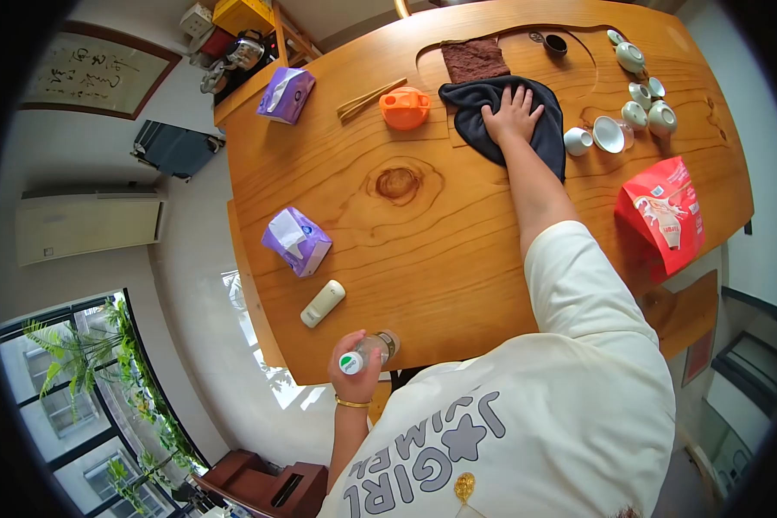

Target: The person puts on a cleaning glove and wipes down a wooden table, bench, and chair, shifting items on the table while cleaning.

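My left hand (344,363) is closed around a clear bottle (380,345) with a white and green cap, at the near edge of the wooden table (457,259). A white, rounded oblong object (323,304) lies just beyond it. At the far side, my right hand (514,114) rests flat with fingers spread on a crumpled dark cloth (544,142). A brown folded cloth (476,60) touches the dark cloth's far edge. Right of the dark cloth are a white cup (577,141) and a white bowl (609,135).
Two purple tissue packs (297,242) sit along the left side. An orange lidded container (405,109) and thin wooden sticks (371,98) lie farther back. Several pale cups and pots (662,119), a dark cup (555,46) and a red pouch (665,216) stand to the right.
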Demonstrator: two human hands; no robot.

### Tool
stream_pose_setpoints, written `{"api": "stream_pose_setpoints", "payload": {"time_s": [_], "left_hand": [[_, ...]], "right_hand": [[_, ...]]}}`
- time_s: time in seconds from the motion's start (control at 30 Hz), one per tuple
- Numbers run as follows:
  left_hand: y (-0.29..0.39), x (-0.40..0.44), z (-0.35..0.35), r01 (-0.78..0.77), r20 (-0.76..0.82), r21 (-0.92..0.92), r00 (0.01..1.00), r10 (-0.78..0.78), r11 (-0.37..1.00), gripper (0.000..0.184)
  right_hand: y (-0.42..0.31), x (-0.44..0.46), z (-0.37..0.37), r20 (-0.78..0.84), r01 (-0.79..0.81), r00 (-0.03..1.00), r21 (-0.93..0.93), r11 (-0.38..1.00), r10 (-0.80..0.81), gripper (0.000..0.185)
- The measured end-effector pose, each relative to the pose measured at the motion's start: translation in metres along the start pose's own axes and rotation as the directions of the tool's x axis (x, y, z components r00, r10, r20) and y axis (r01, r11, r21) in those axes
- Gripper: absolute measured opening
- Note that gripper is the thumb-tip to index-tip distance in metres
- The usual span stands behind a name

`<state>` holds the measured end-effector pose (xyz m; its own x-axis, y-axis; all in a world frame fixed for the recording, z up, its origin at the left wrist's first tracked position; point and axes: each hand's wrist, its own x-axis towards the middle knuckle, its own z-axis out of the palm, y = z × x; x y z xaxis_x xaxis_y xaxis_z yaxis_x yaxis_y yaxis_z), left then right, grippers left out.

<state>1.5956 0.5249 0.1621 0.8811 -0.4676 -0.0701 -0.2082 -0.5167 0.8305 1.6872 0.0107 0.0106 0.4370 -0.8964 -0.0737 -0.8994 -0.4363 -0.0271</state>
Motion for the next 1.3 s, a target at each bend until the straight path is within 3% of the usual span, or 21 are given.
{"api": "stream_pose_setpoints", "payload": {"time_s": [0.27, 0.4, 0.5, 0.6, 0.67, 0.7, 0.8, 0.87, 1.03, 1.13, 1.23, 1.3], "left_hand": [[-0.018, 0.032, -0.025, -0.115, 0.032, -0.082, 0.992, 0.118, 0.990, 0.035], [-0.010, 0.077, -0.012, -0.192, 0.076, -0.109, 0.977, 0.201, 0.975, 0.035], [-0.005, 0.117, 0.005, -0.268, 0.116, -0.143, 0.952, 0.285, 0.953, 0.029], [-0.003, 0.148, 0.026, -0.405, 0.157, -0.039, 0.900, 0.406, 0.913, 0.038], [0.002, 0.157, 0.046, -0.328, 0.117, -0.345, 0.914, 0.387, 0.879, 0.056], [0.003, 0.159, 0.053, -0.326, 0.124, -0.346, 0.914, 0.387, 0.880, 0.056], [0.013, 0.158, 0.068, -0.281, 0.089, -0.363, 0.938, 0.334, 0.888, 0.081], [0.008, 0.151, 0.075, -0.313, 0.048, -0.312, 0.938, 0.344, 0.897, 0.082], [0.013, 0.131, 0.070, -0.446, -0.065, -0.031, 0.894, 0.443, 0.895, 0.079], [-0.002, 0.133, 0.067, -0.293, -0.140, -0.309, 0.955, 0.262, 0.905, 0.083], [0.006, 0.132, 0.067, -0.289, -0.243, -0.293, 0.944, 0.221, 0.911, 0.079], [0.023, 0.123, 0.071, -0.309, -0.315, -0.203, 0.919, 0.237, 0.929, 0.076]], "right_hand": [[-0.001, -0.078, 0.025, -0.108, 0.053, 0.993, 0.064, 0.997, -0.046, 0.073], [0.007, -0.150, 0.037, -0.225, 0.191, 0.963, 0.170, 0.967, -0.150, 0.068], [0.026, -0.220, 0.024, -0.179, 0.255, 0.959, 0.204, 0.945, -0.220, 0.070], [0.073, -0.259, 0.022, -0.134, 0.350, 0.935, 0.195, 0.916, -0.328, 0.072], [0.114, -0.256, 0.013, -0.117, 0.307, 0.951, 0.213, 0.928, -0.287, 0.075], [0.136, -0.248, 0.013, -0.112, 0.274, 0.960, 0.201, 0.940, -0.256, 0.075], [0.198, -0.217, 0.017, -0.152, 0.119, 0.983, 0.135, 0.984, -0.098, 0.078], [0.226, -0.196, 0.014, -0.099, 0.010, 0.995, 0.147, 0.989, 0.005, 0.079], [0.260, -0.147, 0.019, -0.146, -0.025, 0.989, 0.082, 0.996, 0.037, 0.077], [0.256, -0.139, 0.021, -0.163, -0.068, 0.983, 0.098, 0.993, 0.083, 0.076], [0.241, -0.157, 0.030, -0.223, -0.070, 0.970, 0.131, 0.989, 0.099, 0.075], [0.222, -0.193, 0.023, -0.214, 0.057, 0.977, 0.136, 0.989, -0.027, 0.076]]}}
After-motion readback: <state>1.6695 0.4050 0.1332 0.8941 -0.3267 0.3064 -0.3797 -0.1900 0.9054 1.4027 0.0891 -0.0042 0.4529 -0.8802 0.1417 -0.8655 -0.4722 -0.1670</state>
